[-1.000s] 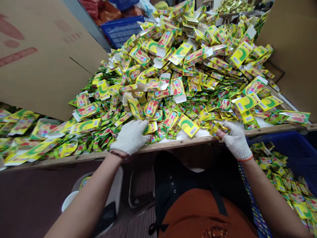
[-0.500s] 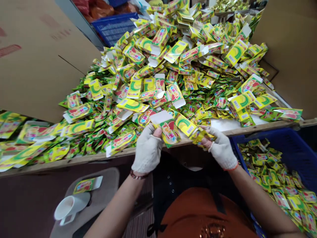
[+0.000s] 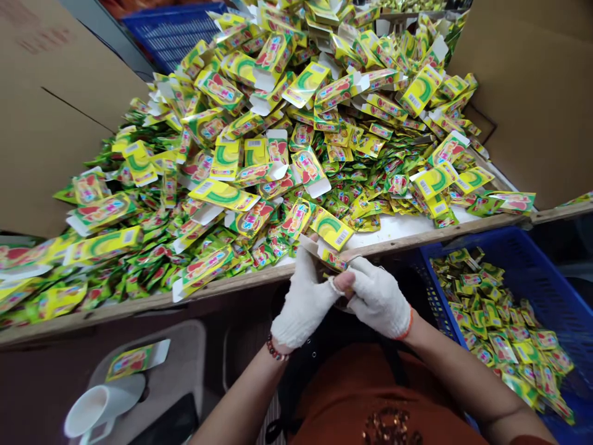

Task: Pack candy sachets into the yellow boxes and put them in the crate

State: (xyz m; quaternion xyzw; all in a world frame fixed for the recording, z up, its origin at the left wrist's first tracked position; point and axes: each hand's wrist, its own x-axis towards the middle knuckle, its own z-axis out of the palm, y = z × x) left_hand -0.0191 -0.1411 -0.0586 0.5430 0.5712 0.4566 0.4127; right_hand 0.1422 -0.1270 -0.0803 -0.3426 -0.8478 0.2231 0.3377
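Observation:
Both my hands wear white gloves with bare fingertips and meet at the table's front edge. My left hand [image 3: 308, 296] is closed around a small yellow-green printed cardboard box [image 3: 332, 258], its white flap raised. Against the near end of that box, my right hand [image 3: 377, 296] has its fingers closed; the small sachets it held earlier are not visible now. Just beyond the hands lie a flat yellow box [image 3: 331, 227] and another box with a red fruit print [image 3: 298, 217]. They belong to a large heap of such boxes [image 3: 227, 161] mixed with small green sachets [image 3: 356, 176].
A blue crate [image 3: 540, 262] holding filled sachets or boxes stands low at the right. Large cardboard sheets [image 3: 528, 105] flank the heap. At lower left, a stool [image 3: 188, 340] carries a white mug [image 3: 104, 402], a box [image 3: 134, 361] and a dark flat object [image 3: 169, 423].
My hands have come together, the right moving left to the box. The box has been tilted, and the sachets in my right hand have gone out of sight. The view has shifted.

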